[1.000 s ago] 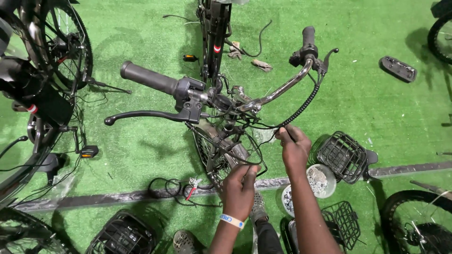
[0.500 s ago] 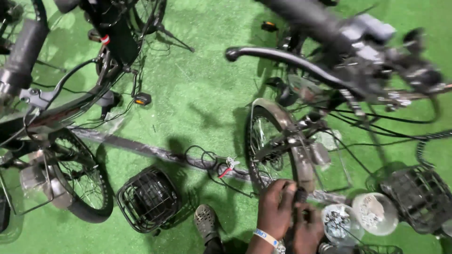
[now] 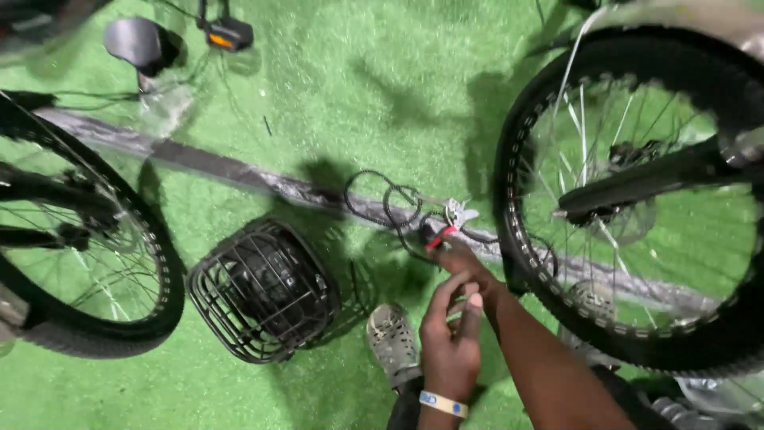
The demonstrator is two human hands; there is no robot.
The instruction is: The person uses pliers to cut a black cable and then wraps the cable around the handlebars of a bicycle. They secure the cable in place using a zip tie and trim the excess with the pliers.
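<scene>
A red-handled tool lies on the green turf, low and a little right of the middle of the view, at the end of a loose coil of black cable. A small pale connector sits just beside it at about one o'clock. The right hand reaches forward to the tool, fingertips touching or pinching its red grip; whether they have truly closed on it I cannot tell, since the knuckles hide the contact. The left hand hovers just behind at six o'clock, fingers loosely curled, holding nothing I can make out, with a pale wristband on its wrist. The two hands are close together, nearly touching.

At about seven o'clock from the hands a grey shoe stands on the turf. Farther out at nine o'clock a black wire basket lies on its side. A long strip in grey wrap runs across the ground from ten o'clock down under the cable coil and on toward the right.

At three o'clock a fat black tyre with its spokes fills the right side, a dark fork crossing it. Another wheel sits at the far left, nine o'clock. Up at eleven o'clock lie a black saddle and a pedal with an orange reflector.
</scene>
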